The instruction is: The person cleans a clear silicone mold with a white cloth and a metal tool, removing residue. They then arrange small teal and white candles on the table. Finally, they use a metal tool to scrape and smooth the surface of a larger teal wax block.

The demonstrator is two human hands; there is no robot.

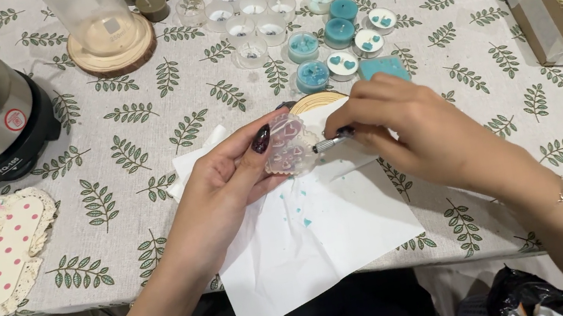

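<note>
My left hand [224, 183] cradles the clear silicone mould [289, 146] over the white paper [312, 241] on the bench [138, 129], thumb pressed on its face. My right hand [407, 124] pinches a thin metal tool [331, 143], tip at the mould's edge. A slip could gouge the soft silicone — or jab my thumb (it sits close). Both wrists angle inward, fingers curled.

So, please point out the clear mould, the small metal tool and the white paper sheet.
clear mould [289, 146], head view, on its middle with the heart cavities.
small metal tool [326, 144], head view, on its silver shaft.
white paper sheet [327, 239], head view, on its bare middle.
</note>
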